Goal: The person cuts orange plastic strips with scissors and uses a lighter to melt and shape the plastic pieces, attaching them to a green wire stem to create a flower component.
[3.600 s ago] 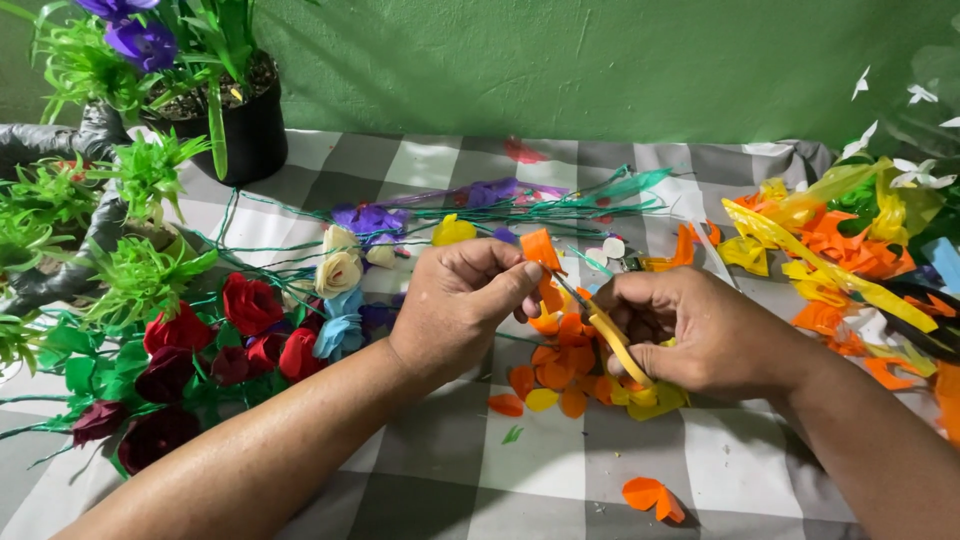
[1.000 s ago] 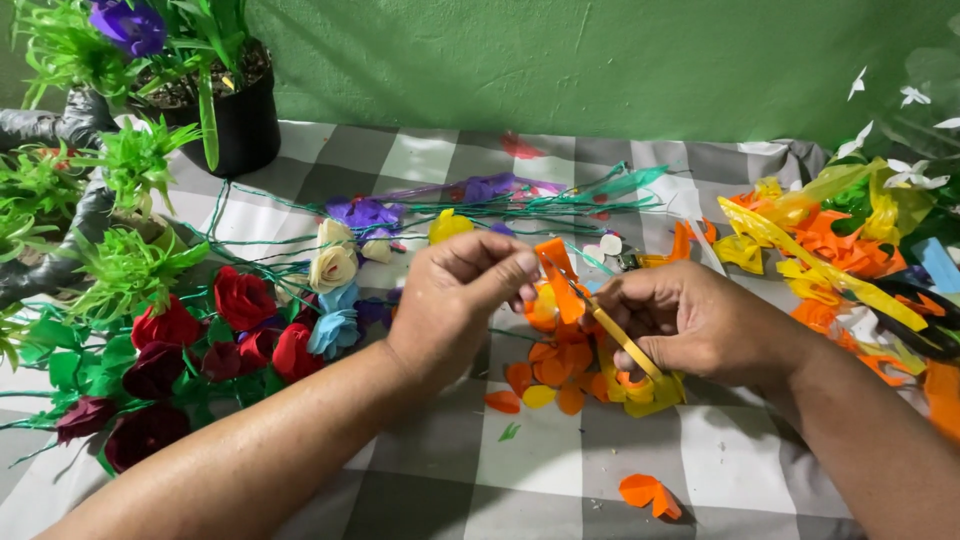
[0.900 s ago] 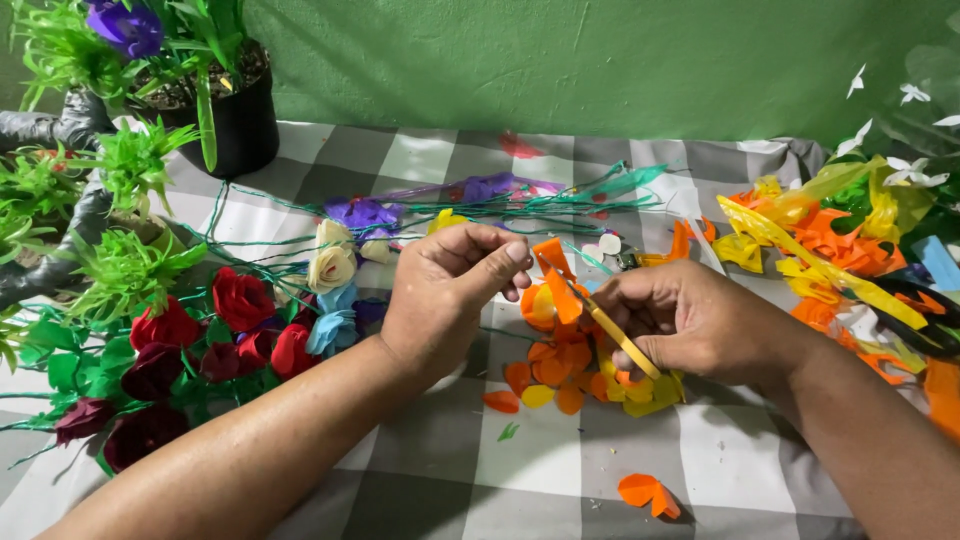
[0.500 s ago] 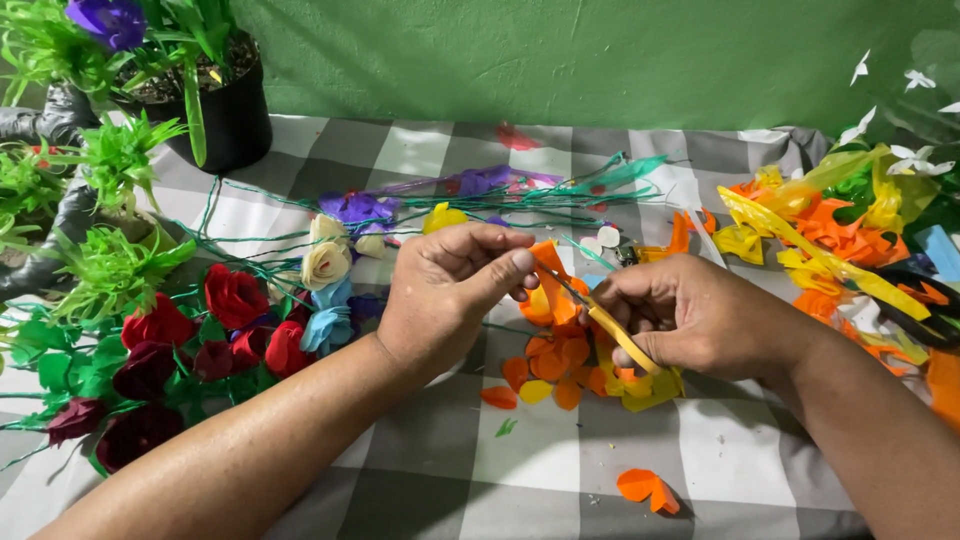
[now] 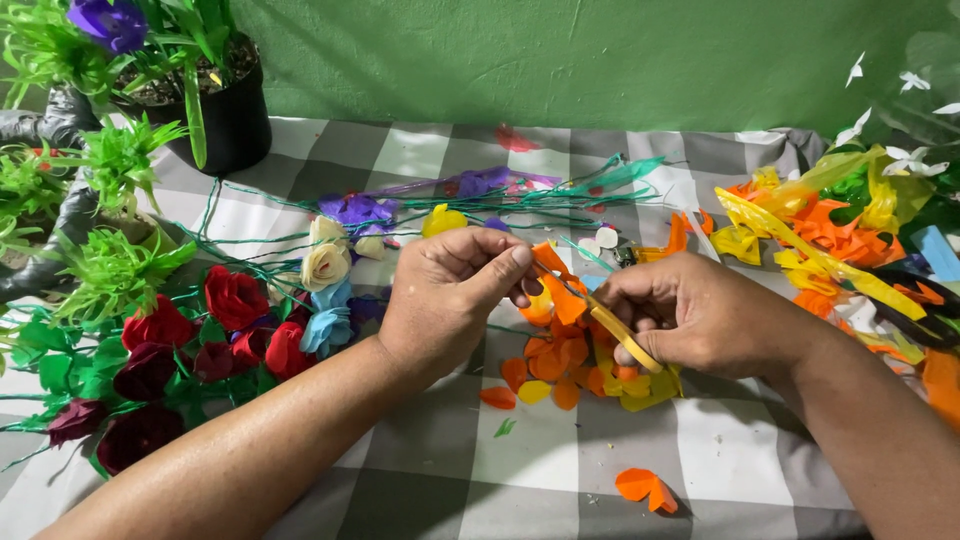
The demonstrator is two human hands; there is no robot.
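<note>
While the grey-and-white checked desk (image 5: 420, 150) carries red fabric roses with green leaves (image 5: 200, 330) on the person's left and a heap of orange and yellow plastic strips (image 5: 830, 230) on the right, both hands meet near its middle. Left hand (image 5: 445, 300) pinches a small orange petal piece (image 5: 560, 290) between thumb and forefinger. Right hand (image 5: 700, 315) is closed around yellow-handled scissors (image 5: 620, 335), whose long axis slants up and leftward towards that petal, so the piece lies just beyond the blades, above loose orange petal cuttings (image 5: 550, 365)
</note>
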